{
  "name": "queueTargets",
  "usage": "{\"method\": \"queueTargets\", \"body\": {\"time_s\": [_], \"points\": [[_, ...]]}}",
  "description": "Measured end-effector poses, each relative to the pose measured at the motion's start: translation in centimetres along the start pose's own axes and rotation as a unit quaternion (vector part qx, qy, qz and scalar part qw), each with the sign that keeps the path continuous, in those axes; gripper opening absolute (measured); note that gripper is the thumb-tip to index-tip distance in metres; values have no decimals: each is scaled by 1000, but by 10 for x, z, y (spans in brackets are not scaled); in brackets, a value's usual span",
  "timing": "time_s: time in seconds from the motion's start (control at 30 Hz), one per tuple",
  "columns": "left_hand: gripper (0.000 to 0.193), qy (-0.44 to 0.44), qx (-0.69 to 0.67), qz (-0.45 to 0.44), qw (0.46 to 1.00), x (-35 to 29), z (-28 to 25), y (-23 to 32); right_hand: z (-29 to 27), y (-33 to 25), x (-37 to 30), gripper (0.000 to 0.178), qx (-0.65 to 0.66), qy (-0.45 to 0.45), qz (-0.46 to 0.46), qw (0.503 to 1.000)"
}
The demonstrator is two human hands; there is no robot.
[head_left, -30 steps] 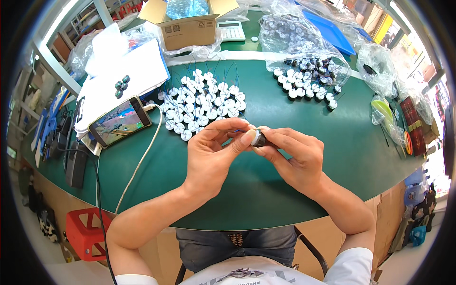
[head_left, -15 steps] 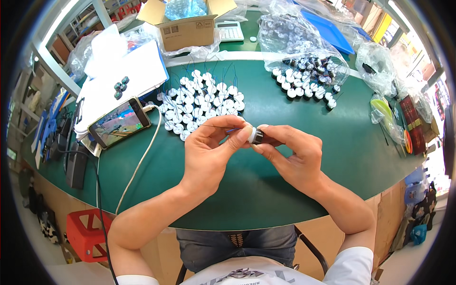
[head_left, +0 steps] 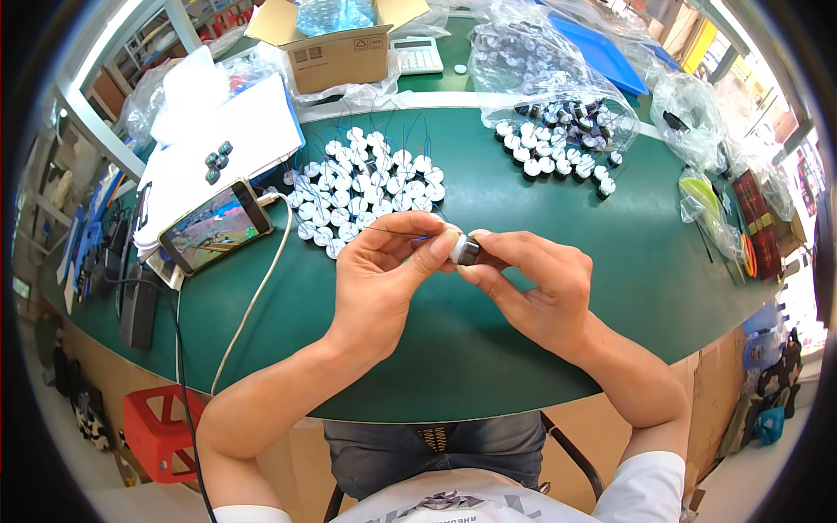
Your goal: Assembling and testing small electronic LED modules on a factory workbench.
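A small round part (head_left: 467, 252) with a white cap and a black body is held between my two hands above the green table. My left hand (head_left: 377, 283) pinches its white end between thumb and forefinger, and a thin dark wire runs by those fingers. On the black end, my right hand (head_left: 551, 283) has its thumb and fingertips closed. Just beyond my left hand stands a group of similar white-topped parts (head_left: 366, 185), with thin wires sticking up. More such parts (head_left: 549, 150) spill from a clear plastic bag (head_left: 536, 65) at the far right.
A phone (head_left: 216, 228) plays a video at left, its white cable (head_left: 266, 292) curving down the green table (head_left: 488, 366). Behind are white sheets (head_left: 231, 131) with several small dark pieces, a cardboard box (head_left: 340, 63), a calculator (head_left: 417, 56) and a blue tray (head_left: 602, 52). A red stool (head_left: 161, 427) stands lower left.
The part has turned slightly in my fingers, showing more of its black side. Both hands keep their hold; the whole view has shifted a little.
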State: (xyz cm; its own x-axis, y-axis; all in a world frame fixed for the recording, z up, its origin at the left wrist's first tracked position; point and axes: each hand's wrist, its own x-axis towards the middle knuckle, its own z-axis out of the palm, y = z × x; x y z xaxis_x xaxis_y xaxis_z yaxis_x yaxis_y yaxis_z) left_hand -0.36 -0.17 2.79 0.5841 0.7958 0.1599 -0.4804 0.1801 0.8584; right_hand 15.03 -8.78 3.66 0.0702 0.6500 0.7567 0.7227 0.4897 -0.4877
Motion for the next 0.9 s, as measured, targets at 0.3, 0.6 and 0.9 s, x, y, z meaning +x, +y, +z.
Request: {"method": "queueTargets", "body": {"time_s": [0.3, 0.6, 0.9], "points": [[16, 4, -30, -30, 999, 2, -3, -1, 3, 1, -2, 27, 57, 2, 60, 997], [18, -17, -55, -46, 997, 2, -1, 0, -1, -2, 0, 26, 5, 18, 8, 1000], [18, -50, -70, -38, 996, 3, -3, -1, 0, 0, 0, 26, -5, 36, -31, 999]]}}
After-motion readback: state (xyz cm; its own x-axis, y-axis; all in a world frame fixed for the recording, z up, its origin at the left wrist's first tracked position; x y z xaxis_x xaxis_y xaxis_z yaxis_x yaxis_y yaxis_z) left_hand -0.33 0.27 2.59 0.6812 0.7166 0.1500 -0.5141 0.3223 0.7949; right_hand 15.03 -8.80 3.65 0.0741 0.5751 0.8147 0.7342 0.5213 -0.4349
